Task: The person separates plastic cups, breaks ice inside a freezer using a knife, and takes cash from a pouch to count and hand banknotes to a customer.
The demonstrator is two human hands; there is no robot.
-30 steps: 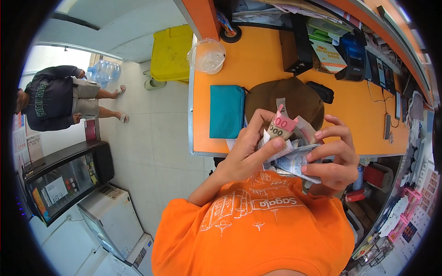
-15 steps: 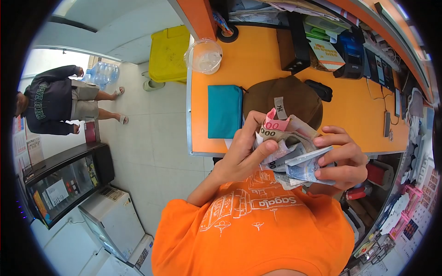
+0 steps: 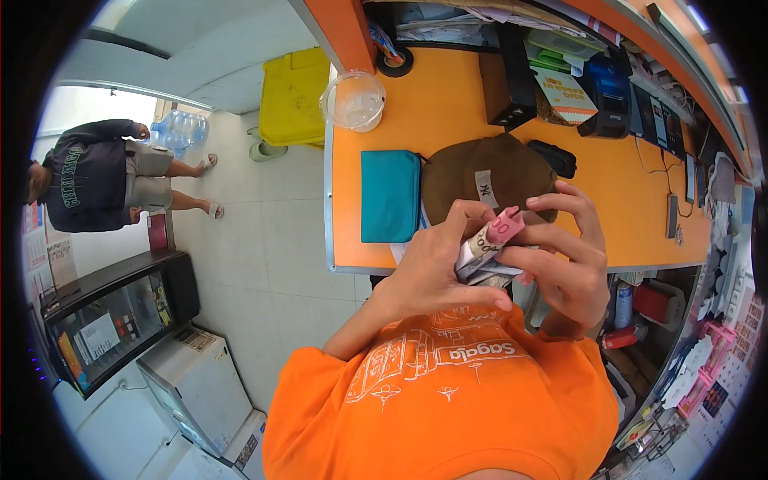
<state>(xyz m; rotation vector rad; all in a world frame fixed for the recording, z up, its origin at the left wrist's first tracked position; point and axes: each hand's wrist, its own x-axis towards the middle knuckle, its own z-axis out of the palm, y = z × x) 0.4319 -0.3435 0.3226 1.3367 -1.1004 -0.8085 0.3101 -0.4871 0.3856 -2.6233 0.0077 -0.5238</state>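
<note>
A folded bundle of banknotes (image 3: 498, 238), a pink note outermost at its upper end, is squeezed between my two hands above my orange shirt. My left hand (image 3: 428, 268) is closed around the bundle's left side, its thumb stretched along the lower edge. From the right, my right hand (image 3: 572, 260) curls bent fingers against the notes; its thumb is mostly hidden. Just beyond the hands, a brown cap (image 3: 460, 172) lies on the orange desk (image 3: 448, 96). Left of the cap is a teal pouch (image 3: 390, 196).
A clear plastic tub (image 3: 354, 102) stands at the desk's left corner, near a tape roll (image 3: 396, 62). A black box (image 3: 506, 88) and a blue-black printer (image 3: 606, 96) line the back. Left, a person (image 3: 96, 172) stands by water bottles (image 3: 180, 130); a yellow bin (image 3: 294, 96) is nearer.
The spread, loose banknotes are now folded into a tighter bundle. My right hand has shifted left and my hands are closer together. The pink note's end has moved right.
</note>
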